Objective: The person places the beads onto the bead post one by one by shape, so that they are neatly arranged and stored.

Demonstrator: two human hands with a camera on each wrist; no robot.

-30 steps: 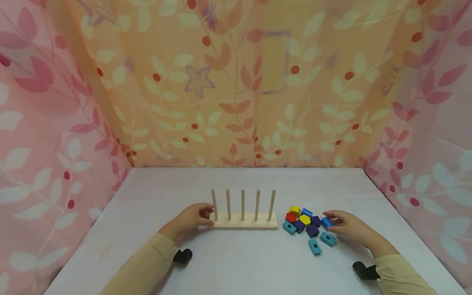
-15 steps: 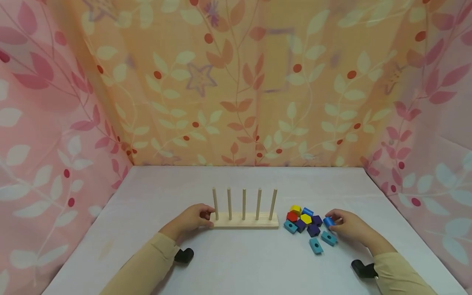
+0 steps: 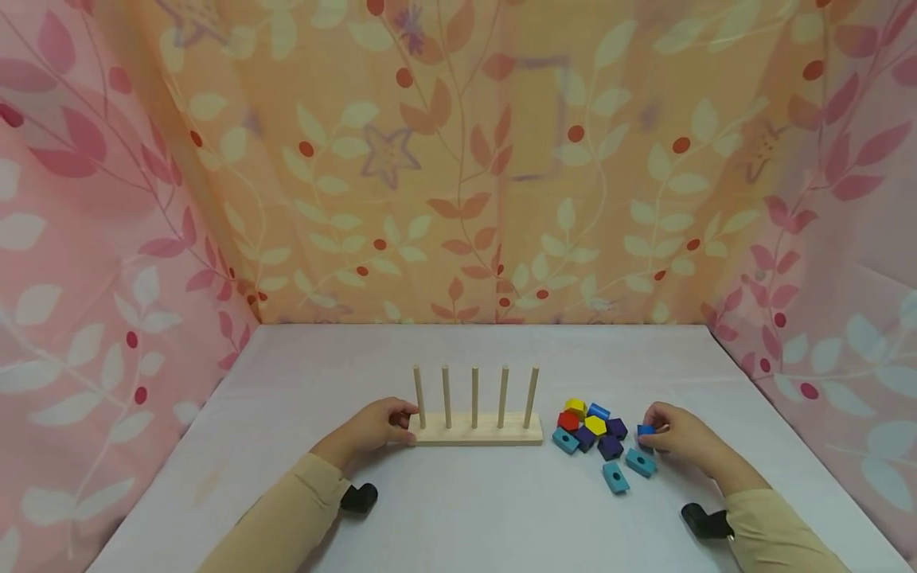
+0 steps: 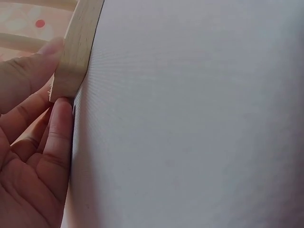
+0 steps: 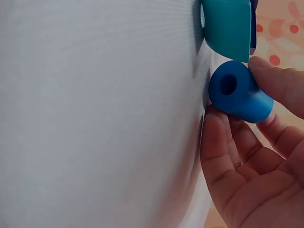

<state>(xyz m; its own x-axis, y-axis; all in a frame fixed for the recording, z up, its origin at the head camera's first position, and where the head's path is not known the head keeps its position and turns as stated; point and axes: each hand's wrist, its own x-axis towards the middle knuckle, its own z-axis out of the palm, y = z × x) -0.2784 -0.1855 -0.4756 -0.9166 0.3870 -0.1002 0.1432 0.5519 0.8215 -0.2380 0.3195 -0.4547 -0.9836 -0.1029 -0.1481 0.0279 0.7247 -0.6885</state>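
1. A smooth blue cylinder [image 3: 645, 430], a round hole in its near end, sits at the lower right of the head view, pinched between the thumb and fingers of the right hand [image 3: 684, 439].
2. Just beside it lies a teal block [image 3: 641, 462] with a dark hole; another teal block [image 3: 615, 478] rests lower in the frame.
3. To their left, a cluster gathers yellow hexagonal blocks [image 3: 595, 426], a red hexagonal block [image 3: 568, 420], dark purple blocks [image 3: 610, 447], a third teal block [image 3: 566, 440] and a second blue cylinder [image 3: 598, 411].
4. At lower centre, the left hand [image 3: 374, 423] grips the left end of a pale wooden rack [image 3: 476, 431] with five bare upright pegs.
5. Behind the white-covered table [image 3: 458, 517], leaf-patterned orange cloth [image 3: 458, 175] fills the upper frame.
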